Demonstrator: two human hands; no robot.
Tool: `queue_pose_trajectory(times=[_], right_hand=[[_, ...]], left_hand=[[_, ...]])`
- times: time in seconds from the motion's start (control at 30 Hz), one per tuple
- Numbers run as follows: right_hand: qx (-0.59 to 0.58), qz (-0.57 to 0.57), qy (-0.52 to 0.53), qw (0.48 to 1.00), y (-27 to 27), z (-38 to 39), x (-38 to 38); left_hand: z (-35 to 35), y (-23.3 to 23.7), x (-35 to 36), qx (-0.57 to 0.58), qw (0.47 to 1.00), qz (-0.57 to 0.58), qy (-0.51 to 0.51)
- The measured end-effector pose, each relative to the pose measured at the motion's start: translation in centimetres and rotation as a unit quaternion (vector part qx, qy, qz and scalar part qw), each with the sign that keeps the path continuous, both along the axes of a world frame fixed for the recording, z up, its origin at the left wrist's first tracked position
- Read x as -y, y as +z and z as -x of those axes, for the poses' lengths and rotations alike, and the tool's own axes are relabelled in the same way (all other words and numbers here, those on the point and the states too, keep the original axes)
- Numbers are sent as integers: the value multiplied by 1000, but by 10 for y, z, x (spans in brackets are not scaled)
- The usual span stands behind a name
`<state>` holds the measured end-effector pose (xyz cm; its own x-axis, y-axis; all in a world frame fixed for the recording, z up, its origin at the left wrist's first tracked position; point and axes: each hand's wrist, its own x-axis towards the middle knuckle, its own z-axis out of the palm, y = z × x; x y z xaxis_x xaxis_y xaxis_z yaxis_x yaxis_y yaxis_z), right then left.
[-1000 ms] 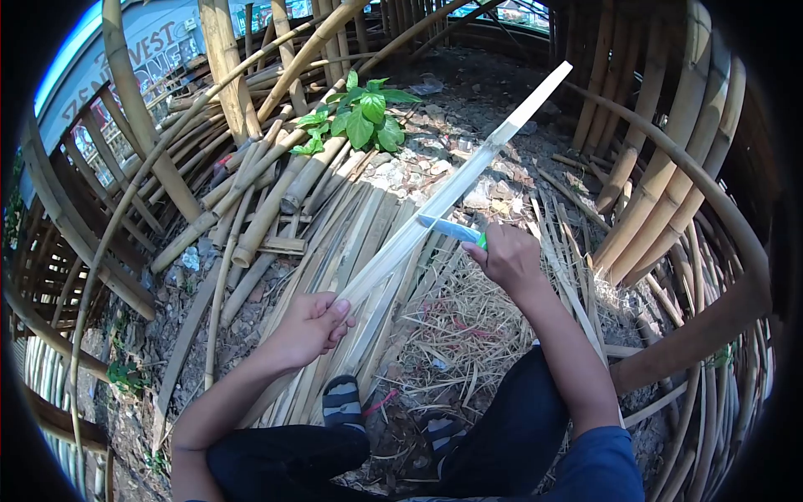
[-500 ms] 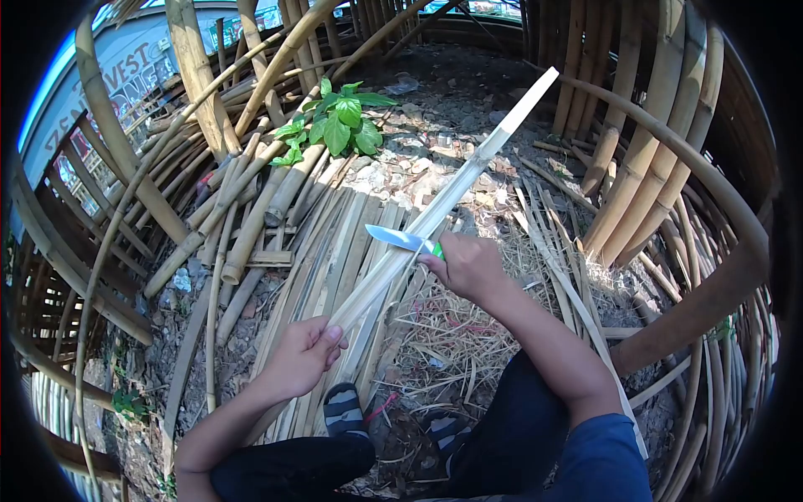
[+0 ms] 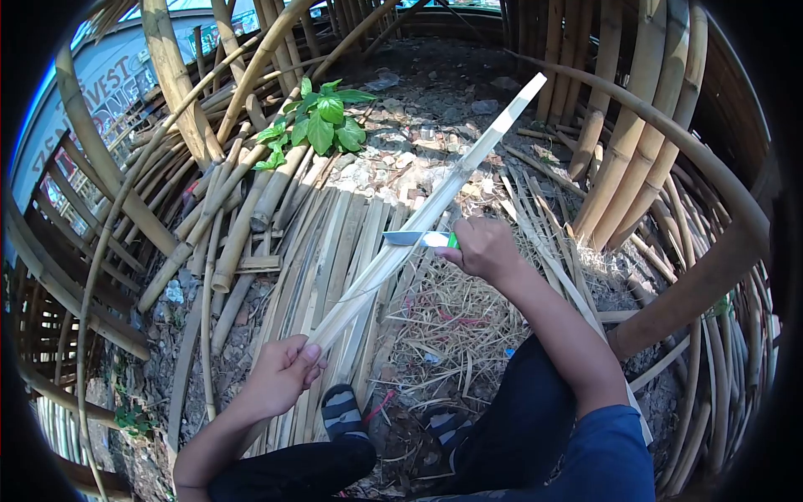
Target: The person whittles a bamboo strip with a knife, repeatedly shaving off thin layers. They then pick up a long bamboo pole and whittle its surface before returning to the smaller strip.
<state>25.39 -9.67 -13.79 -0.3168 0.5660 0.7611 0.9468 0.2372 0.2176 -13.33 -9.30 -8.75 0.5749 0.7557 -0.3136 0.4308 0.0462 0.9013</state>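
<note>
My left hand (image 3: 278,375) grips the near end of a long pale bamboo strip (image 3: 443,192) that slants up and away to the right. My right hand (image 3: 483,249) holds a knife with a green handle (image 3: 422,239). The blade points left and lies against the strip about halfway along it. My dark trousers and striped socks (image 3: 341,408) show at the bottom, above a heap of dry shavings (image 3: 452,314).
Flat split bamboo slats (image 3: 326,243) cover the ground under the strip. Round bamboo poles (image 3: 242,209) lie at left and stand curved at right (image 3: 636,167). A green leafy plant (image 3: 318,125) grows at the back, beside stony soil.
My right hand and knife slid down the strip toward me, then back up a little. My left hand dropped lower and nearer. The view tilted slightly downward.
</note>
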Motion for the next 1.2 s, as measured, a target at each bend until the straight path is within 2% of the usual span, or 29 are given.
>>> queue_pose_trajectory(times=[0.07,0.1,0.13,0.17,0.2,0.23,0.27,0.33,0.37,0.43,0.47,0.57,0.6,0.67,0.7,0.77,0.93,0.97,1.03,1.13,1.2], right_hand=[[36,-28,-37,998,-2,-7,-3],[-25,-2,-65,998,-6,-8,-2],[-23,-2,-65,998,-10,-28,8],[-154,31,-181,971,-16,-67,27],[-282,57,-288,913,-22,-106,42],[-392,76,-381,834,-17,-136,37],[-359,86,-425,827,-44,-137,43],[-459,159,-407,773,-46,-149,48],[-457,167,-406,774,-47,-149,45],[-497,49,-352,791,-45,-144,32],[-493,56,-344,797,-38,-134,26],[-469,36,-163,867,-11,-75,16],[-469,42,-158,868,-3,-58,13],[-466,135,-96,869,11,-24,9],[-466,137,-93,869,17,-8,8],[-439,210,-49,872,27,20,4],[-334,208,9,919,33,75,-1],[-334,203,9,920,31,83,0],[-267,162,78,947,26,97,0],[-196,130,122,964,25,113,3],[-178,109,106,972,22,116,-1]], left_hand=[[1,0,0,4,1000,8,1],[6,-2,-1,1,1000,4,12],[12,-4,-1,-1,1000,-1,24],[22,-5,1,0,1000,-3,21],[37,-5,2,-18,999,3,31],[39,-7,-4,-20,999,8,45],[37,-12,-7,-10,999,11,47],[35,-28,-13,8,997,69,39],[31,-35,-19,17,997,75,29],[17,-34,-25,2,997,67,36],[9,-34,-27,-10,998,53,39],[-7,-39,-36,-1,998,49,43],[-14,-36,-37,-1,997,52,50],[-26,-30,-38,2,999,12,39],[-32,-28,-39,15,999,19,41],[-42,-21,-38,30,999,4,35],[-58,-5,-35,43,997,-69,18],[-59,-8,-35,67,992,-101,22],[-60,-6,-35,91,986,-138,27],[-61,1,-30,84,980,-176,31],[-60,6,-26,27,962,-267,52]])
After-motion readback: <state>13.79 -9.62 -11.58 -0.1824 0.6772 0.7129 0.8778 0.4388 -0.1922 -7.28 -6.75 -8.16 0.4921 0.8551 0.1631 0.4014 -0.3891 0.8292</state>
